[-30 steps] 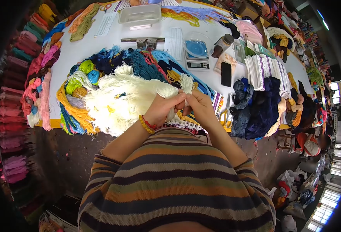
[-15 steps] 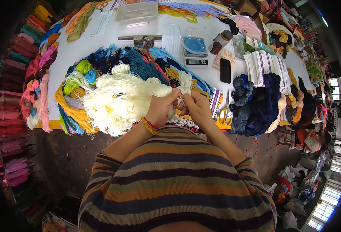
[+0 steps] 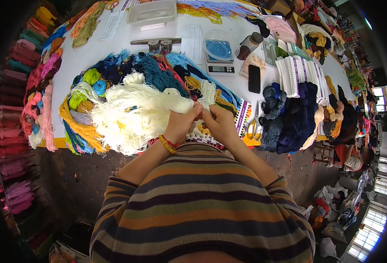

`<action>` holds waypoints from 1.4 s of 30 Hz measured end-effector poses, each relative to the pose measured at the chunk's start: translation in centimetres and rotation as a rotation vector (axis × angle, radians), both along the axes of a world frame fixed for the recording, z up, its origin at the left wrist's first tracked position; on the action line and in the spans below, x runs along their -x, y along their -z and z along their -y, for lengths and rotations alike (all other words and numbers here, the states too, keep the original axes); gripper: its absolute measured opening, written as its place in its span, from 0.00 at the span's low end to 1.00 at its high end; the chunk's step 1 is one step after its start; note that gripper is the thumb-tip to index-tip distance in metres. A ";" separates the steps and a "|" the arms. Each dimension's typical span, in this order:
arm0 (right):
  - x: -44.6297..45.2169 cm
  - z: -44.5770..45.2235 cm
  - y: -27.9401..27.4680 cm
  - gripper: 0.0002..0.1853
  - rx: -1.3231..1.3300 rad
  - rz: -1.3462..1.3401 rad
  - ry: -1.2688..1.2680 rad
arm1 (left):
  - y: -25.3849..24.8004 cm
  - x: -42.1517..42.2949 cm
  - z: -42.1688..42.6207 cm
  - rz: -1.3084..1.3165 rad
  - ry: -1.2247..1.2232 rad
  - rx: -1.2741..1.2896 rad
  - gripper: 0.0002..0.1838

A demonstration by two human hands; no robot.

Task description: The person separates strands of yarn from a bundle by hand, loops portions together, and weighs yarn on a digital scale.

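Observation:
A big heap of white yarn point(image 3: 130, 109) lies at the table's front edge, over blue, green and orange skeins. My left hand point(image 3: 182, 125), with a yellow and a red bracelet at its wrist, is closed on white yarn at the heap's right end. Touching it at the fingertips, my right hand point(image 3: 219, 124) pinches the white yarn too. A small white skein end point(image 3: 208, 91) sticks up just beyond both hands. The thin strands between my fingers are too small to make out.
Behind the yarn are a metal clip point(image 3: 158, 43), a scale point(image 3: 220, 69) with a plastic bowl, a jar point(image 3: 250, 45) and a phone point(image 3: 254, 79). Scissors point(image 3: 254, 128), dark blue skeins point(image 3: 296, 118) and white cards point(image 3: 301, 76) lie to the right. A person point(image 3: 351, 157) is at the far right.
The view has shifted slightly, so the table's things appear a little further left. My fingertips have come closer together at the white yarn, and both hands still hold it.

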State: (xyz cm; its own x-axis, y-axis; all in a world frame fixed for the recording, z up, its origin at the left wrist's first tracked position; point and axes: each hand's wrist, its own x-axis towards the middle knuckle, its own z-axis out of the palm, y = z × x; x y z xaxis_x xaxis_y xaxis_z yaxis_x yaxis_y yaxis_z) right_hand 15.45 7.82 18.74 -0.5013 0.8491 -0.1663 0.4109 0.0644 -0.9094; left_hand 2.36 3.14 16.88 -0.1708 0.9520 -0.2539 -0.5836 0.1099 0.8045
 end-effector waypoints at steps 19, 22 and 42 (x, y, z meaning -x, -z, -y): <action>-0.6 -0.1 1.2 0.11 0.146 -0.153 0.055 | 0.9 -0.7 -0.1 0.113 0.072 0.049 0.08; -0.7 0.3 0.4 0.10 0.229 -0.239 0.067 | -0.4 -1.2 -0.1 0.153 -0.038 0.100 0.08; -9.9 -7.4 -2.0 0.07 0.611 -0.660 0.337 | 0.7 14.3 0.0 0.330 -0.162 -0.190 0.07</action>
State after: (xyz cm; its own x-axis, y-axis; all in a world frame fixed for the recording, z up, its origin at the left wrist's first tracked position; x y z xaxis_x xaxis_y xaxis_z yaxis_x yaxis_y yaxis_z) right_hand 25.34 15.26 20.73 -0.3977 0.8261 -0.3993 -0.2862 -0.5251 -0.8015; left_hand -11.90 3.11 16.15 -0.2611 0.9547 -0.1429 -0.8114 -0.1369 0.5682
